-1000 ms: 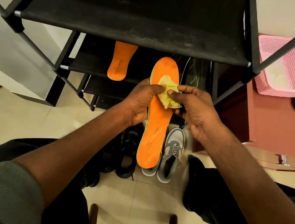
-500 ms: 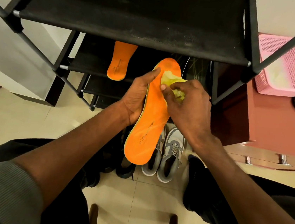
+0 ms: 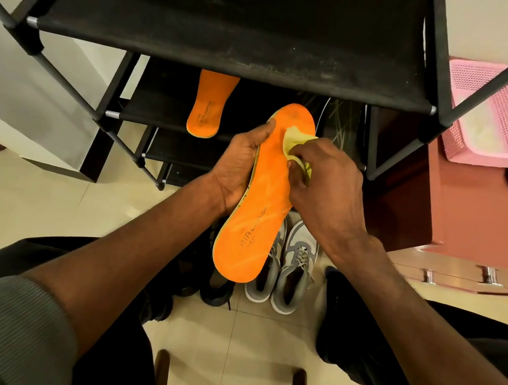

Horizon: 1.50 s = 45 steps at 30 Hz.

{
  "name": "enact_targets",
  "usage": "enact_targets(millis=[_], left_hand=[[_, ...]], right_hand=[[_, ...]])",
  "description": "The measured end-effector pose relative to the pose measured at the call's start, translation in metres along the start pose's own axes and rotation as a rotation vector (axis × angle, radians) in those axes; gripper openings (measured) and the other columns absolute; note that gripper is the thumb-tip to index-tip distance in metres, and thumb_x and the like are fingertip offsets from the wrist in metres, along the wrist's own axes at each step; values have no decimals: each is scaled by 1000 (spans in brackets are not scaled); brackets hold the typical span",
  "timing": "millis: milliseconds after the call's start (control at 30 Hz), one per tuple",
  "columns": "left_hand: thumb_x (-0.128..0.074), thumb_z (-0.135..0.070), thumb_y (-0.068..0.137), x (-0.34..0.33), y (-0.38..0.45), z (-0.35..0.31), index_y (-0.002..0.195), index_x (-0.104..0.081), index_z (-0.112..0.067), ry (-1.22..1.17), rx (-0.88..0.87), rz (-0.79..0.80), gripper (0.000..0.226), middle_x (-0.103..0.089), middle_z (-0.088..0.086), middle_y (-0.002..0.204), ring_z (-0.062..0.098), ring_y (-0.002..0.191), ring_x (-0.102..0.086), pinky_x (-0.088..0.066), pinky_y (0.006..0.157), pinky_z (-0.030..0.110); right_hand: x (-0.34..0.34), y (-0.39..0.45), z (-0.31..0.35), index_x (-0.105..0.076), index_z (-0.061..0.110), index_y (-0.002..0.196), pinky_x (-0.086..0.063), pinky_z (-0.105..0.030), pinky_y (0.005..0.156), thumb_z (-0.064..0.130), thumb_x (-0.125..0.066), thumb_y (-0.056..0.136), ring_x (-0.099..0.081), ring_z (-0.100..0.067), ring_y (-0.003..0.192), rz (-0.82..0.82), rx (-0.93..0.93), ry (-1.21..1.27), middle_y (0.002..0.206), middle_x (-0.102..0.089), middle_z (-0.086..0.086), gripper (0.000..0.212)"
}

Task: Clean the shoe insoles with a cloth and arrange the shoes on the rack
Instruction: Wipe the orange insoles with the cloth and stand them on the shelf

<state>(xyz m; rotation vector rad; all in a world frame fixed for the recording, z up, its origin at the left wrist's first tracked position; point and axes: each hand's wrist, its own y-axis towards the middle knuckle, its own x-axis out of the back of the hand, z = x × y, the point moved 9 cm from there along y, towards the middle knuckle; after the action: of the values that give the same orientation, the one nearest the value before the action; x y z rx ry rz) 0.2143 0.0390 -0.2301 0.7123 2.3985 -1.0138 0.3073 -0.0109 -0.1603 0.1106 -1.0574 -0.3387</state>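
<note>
Tilted further now, the insole (image 3: 262,193) leans heel-left over the grey shoes (image 3: 283,259); left hand (image 3: 239,168) cups its edge, thumb stretched along the rim, while right hand (image 3: 323,181) pinches the cloth (image 3: 293,140) against its toe end.

Warm, yellowish indoor light falls evenly from above, bright on the floor tiles (image 3: 39,199) and dim under the black rack (image 3: 233,25), whose lower shelves sink into shadow beyond the hands. The orange insole (image 3: 264,200) shows faint motion streaks; the right hand (image 3: 326,188) is slightly blurred. Wide-angle distortion bends the rack poles outward and stretches the forearms near the edges.
</note>
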Motion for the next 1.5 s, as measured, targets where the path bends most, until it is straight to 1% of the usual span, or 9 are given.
enact_targets(millis=[133, 300, 467, 633, 767, 867, 1300, 1433, 1500], left_hand=[[-34, -50, 108, -2, -2, 5, 126, -65, -9, 4, 13, 15, 54, -75, 14, 113, 27, 100, -74, -58, 91, 44], [-31, -54, 108, 3, 1, 5, 137, -58, -5, -69, 54, 34, 62, -71, 17, 121, 31, 105, -72, -59, 91, 46], [-30, -49, 109, -3, -1, 5, 126, -64, -7, -35, 23, 46, 56, -74, 16, 115, 29, 104, -72, -57, 93, 44], [-32, -55, 108, 0, 0, 5, 150, -46, -3, -81, 66, 90, 68, -56, 21, 145, 34, 123, -62, -50, 105, 49], [-32, -53, 108, -1, -2, 3, 138, -57, -4, -85, 69, 85, 62, -71, 17, 123, 30, 107, -72, -58, 95, 45], [-32, -50, 109, 3, -2, 1, 124, -62, -3, -127, 53, 77, 57, -74, 15, 110, 27, 97, -75, -62, 86, 40], [-28, -46, 110, 2, 3, -2, 139, -53, 0, -147, 22, 113, 60, -69, 17, 120, 29, 105, -71, -60, 91, 42], [-28, -44, 111, 9, 1, -5, 123, -60, -1, -147, -5, 75, 54, -75, 15, 106, 27, 94, -75, -63, 83, 39], [-28, -44, 111, 7, 0, -4, 123, -60, -1, -141, -8, 73, 54, -76, 15, 105, 27, 93, -75, -63, 82, 39]], right_hand=[[1, 1, -9, -79, 12, 115, -59, -47, 90, 8, -70, 93, -70, -24, 101, -44, -64, 84, 111, -72, -4, 25], [-7, -9, 23, -81, 12, 107, -58, -45, 78, 7, -72, 92, -67, -26, 90, 50, 175, 151, 100, -72, -2, 19], [4, 4, -5, -80, 10, 109, -58, -48, 81, 4, -68, 93, -67, -30, 94, -64, 18, 39, 104, -70, -6, 22], [-9, -14, 35, -81, 10, 108, -57, -42, 80, 7, -72, 93, -68, -22, 91, 96, 211, 244, 101, -71, -2, 17], [5, 0, 11, -82, 9, 105, -59, -42, 81, 5, -71, 92, -70, -19, 91, -72, 52, 254, 101, -73, -3, 17], [-4, -12, 35, -82, 8, 103, -57, -29, 84, 3, -75, 91, -69, -10, 92, 86, 145, 463, 101, -73, 1, 14], [-2, -4, 20, -82, 11, 104, -57, -45, 82, 11, -73, 93, -68, -18, 91, 13, 125, 365, 101, -73, 3, 15], [-9, -17, 46, -81, 10, 103, -54, -42, 81, 10, -74, 92, -65, -23, 90, 124, 279, 350, 101, -72, 1, 14], [-8, -11, 32, -82, 11, 103, -56, -43, 81, 8, -74, 92, -68, -21, 90, 84, 195, 366, 100, -72, 1, 14]])
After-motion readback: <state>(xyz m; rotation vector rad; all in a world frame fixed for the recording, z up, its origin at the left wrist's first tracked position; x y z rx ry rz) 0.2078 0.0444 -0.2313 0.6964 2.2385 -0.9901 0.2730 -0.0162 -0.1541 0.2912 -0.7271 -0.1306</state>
